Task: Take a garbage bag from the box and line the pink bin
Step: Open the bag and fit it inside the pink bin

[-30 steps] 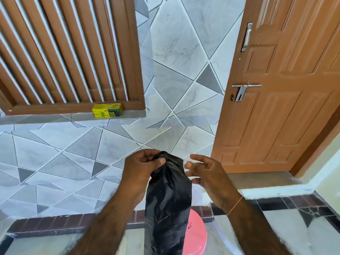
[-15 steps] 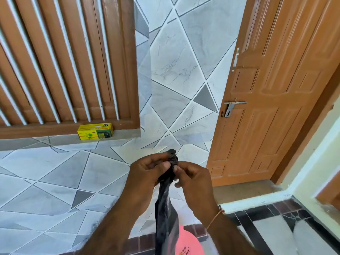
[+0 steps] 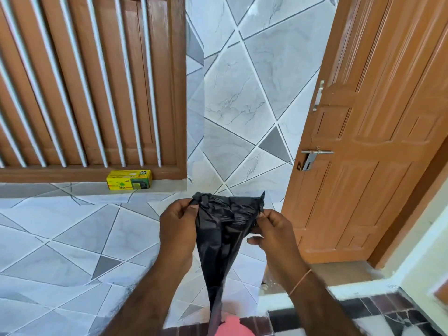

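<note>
A black garbage bag [image 3: 224,229] hangs in front of me, its crumpled top edge spread between both hands. My left hand [image 3: 178,226] pinches the top left corner of the bag. My right hand [image 3: 272,229] pinches the top right corner. The bag narrows downward and reaches the pink bin [image 3: 232,327], of which only a small part shows at the bottom edge. The yellow garbage bag box [image 3: 129,183] lies on the ledge under the wooden window grille, to the upper left of my hands.
A wooden grille with white bars [image 3: 92,81] fills the upper left. A brown door [image 3: 378,154] with a metal latch [image 3: 312,157] stands on the right. Grey patterned tiles cover the wall and ledge. A dark tiled border [image 3: 363,316] runs along the floor.
My hands have moved apart and pulled the bunched bag top wider. The view has tilted up, so less of the pink bin shows.
</note>
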### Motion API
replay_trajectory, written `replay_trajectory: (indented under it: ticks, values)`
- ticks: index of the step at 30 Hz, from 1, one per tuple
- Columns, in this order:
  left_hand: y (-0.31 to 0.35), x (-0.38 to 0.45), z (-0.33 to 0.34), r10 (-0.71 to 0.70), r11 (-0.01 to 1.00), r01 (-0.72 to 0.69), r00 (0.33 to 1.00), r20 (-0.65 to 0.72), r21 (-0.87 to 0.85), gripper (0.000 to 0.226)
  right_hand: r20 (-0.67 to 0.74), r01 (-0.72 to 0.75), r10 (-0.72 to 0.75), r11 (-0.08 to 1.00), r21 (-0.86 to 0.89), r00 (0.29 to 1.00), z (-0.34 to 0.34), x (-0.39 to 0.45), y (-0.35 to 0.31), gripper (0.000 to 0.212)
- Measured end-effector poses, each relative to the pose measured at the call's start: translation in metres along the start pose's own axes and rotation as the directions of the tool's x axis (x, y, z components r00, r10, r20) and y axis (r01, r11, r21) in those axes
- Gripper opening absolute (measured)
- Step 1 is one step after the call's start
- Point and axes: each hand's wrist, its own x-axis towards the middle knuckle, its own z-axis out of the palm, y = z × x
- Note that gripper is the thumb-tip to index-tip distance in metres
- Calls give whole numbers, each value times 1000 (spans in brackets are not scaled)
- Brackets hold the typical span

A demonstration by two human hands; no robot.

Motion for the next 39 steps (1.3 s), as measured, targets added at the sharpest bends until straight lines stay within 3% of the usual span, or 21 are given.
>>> replay_trajectory:
  ticks: [3, 9, 11, 13, 17, 19, 20, 23, 25, 26, 28, 30, 32, 35, 37, 39]
  values:
    - [0, 3, 7, 57, 998, -53, 991, -121, 38, 17, 15, -56, 54, 988, 141, 998, -8, 8, -1, 24]
    - [2, -2, 16, 243, 952, -190, 945, -217, 240, 20, 66, -20, 8, 982, 189, 998, -13, 20, 3, 28]
    - [2, -3, 20, 287, 940, -231, 932, -219, 250, 20, 152, -65, 30, 972, 225, 988, -10, 18, 6, 47]
    - [2, -3, 23, 309, 936, -259, 929, -204, 237, 20, 195, -95, 66, 985, 142, 979, -3, 16, 12, 62]
    - [8, 2, 15, 313, 936, -283, 941, -130, 209, 11, 4, -64, 64, 996, 61, 998, -3, 21, 22, 34]
    - [10, 8, 2, 336, 904, -326, 942, 11, 275, 6, -55, -36, 42, 993, 113, 998, -12, 28, 20, 19]
    - [9, 10, -5, 319, 889, -340, 940, 118, 308, 14, -71, -14, 22, 992, 122, 997, -16, 31, 17, 12]
    - [5, 13, -19, 97, 905, -269, 884, 457, 329, 40, -74, 23, -9, 981, 194, 997, -22, 37, 5, 11]
    - [-3, 11, -20, -55, 893, -218, 816, 576, 394, 42, -59, 1, 14, 971, 239, 998, -19, 40, 1, 11]
    - [-7, 10, -17, -83, 888, -204, 810, 581, 412, 39, -62, -17, 35, 965, 263, 997, -17, 40, -1, 8]
    - [-12, 7, -10, -67, 918, -142, 865, 497, 370, 22, -49, -43, 62, 944, 327, 997, -17, 42, -1, 13]
    - [-12, 6, -3, -64, 973, -26, 925, 375, 228, 18, 59, -89, 72, 918, 387, 996, -20, 41, 1, 34]
    - [-8, 9, 2, -93, 995, 77, 951, 293, 65, 14, 197, -176, 115, 929, 326, 974, -22, 35, 8, 40]
    - [-2, 10, 7, -106, 983, 146, 945, 309, -110, 14, 297, -256, 196, 950, 177, 935, -9, 16, 29, 8]
    - [-1, 9, 8, -83, 984, 133, 935, 344, -123, 13, 312, -257, 205, 956, 139, 928, 0, 8, 38, 15]
    - [0, 11, 5, -87, 987, 125, 945, 315, -102, 12, 269, -236, 176, 949, 209, 947, 0, 9, 36, 32]
